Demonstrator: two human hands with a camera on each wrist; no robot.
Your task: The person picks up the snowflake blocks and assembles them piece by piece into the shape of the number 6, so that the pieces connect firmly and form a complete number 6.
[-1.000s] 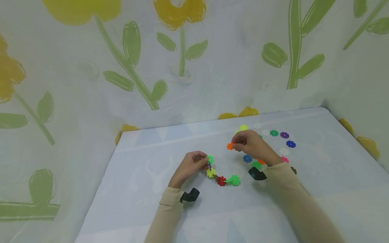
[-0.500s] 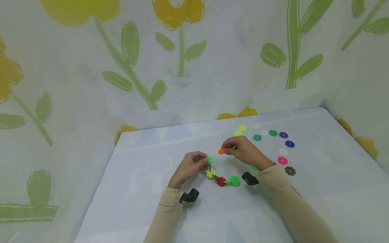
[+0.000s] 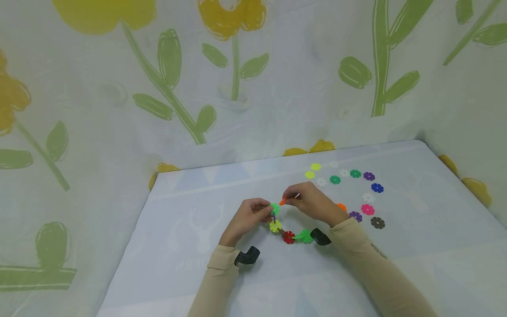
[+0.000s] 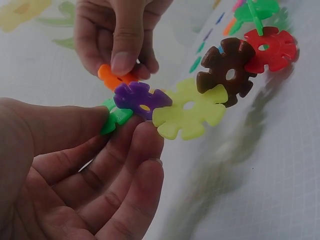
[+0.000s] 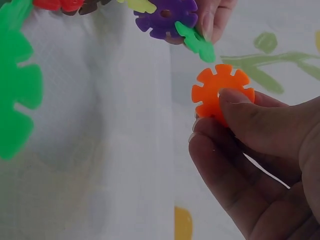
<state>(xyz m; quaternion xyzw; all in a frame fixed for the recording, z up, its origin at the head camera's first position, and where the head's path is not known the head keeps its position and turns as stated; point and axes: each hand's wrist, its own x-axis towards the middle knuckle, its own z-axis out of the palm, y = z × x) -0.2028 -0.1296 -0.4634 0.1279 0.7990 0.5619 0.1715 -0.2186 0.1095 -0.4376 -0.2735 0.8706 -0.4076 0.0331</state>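
My left hand [image 3: 251, 216] pinches the green notched disc [image 4: 116, 118] at one end of a chain of interlocking plastic flower discs. From that disc the chain runs through a purple disc [image 4: 141, 100], a yellow disc [image 4: 175, 117], a brown disc [image 4: 227, 70] and a red disc [image 4: 270, 50] to green at the far end. Between thumb and fingers my right hand [image 3: 310, 202] holds an orange disc [image 5: 212, 92]. In the right wrist view a small gap separates the orange disc from the left hand's green one.
Loose flower discs lie right of the hands on the white table [image 3: 178, 246], among them a pink disc [image 3: 368, 209], a dark brown disc [image 3: 377, 223], a blue disc [image 3: 377, 188] and a yellow disc [image 3: 315, 167]. A flower-printed curtain [image 3: 277, 119] rises behind the table.
My right hand has come left and slightly down with the orange disc, close to the green disc. The left hand has stayed nearly still.
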